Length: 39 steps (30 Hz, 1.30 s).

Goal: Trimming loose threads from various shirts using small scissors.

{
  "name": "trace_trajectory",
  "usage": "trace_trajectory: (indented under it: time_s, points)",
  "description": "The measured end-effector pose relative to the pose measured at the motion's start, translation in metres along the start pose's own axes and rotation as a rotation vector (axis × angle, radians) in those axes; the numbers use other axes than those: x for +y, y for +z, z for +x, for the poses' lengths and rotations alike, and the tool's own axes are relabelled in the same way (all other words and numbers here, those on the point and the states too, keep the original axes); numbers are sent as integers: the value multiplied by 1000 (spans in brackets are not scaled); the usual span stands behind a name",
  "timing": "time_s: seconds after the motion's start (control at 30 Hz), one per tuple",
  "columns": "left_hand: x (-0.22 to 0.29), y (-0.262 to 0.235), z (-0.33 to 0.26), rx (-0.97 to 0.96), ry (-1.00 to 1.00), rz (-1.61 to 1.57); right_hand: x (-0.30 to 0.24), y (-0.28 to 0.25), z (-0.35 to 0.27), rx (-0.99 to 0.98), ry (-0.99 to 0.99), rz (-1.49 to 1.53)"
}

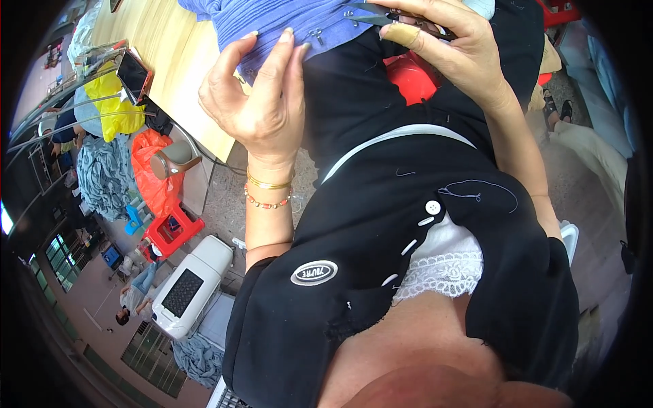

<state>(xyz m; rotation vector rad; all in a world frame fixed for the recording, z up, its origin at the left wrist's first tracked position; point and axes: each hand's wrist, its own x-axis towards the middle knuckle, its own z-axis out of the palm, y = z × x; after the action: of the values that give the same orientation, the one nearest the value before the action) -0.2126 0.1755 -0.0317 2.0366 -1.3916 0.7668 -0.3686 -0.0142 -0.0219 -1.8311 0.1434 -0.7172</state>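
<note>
A blue ribbed garment (272,24) lies over the table edge and my lap, with small metal fittings near its border. My left hand (262,95) rests its outstretched fingertips on this cloth, fingers apart. In my right hand (462,47) are dark thread snips (367,15), their blades parted over the garment's right part beside a metal fitting. A tan bandage (400,34) wraps my right thumb. My right fingers partly hide the snips' handle. The garment's upper part runs out of view.
A wood-grain table (183,61) is at the upper left, with a phone (134,75) at its edge. Left of me are a red bag (146,153), a red stool (170,231), cloth heaps (105,177) and a white machine (194,285). Loose thread (486,183) clings to my black top.
</note>
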Motion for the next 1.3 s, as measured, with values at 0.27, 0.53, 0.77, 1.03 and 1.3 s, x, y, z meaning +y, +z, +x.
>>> trace_trajectory:
  time_s: [0.27,0.53,0.77,1.03,1.3]
  points:
    - [-4,5,2,61,59,-99,5,1,2,-21,-132,-107]
    - [14,-3,10,-20,-257,-462,12,5,11,-61,-275,-251]
    - [16,-3,13,-21,-341,-579,50,23,21,190,-727,-398]
    - [16,-4,8,3,-483,-745,39,26,19,131,-570,-504]
    - [7,-1,5,25,-438,-721,42,24,18,266,-753,-462]
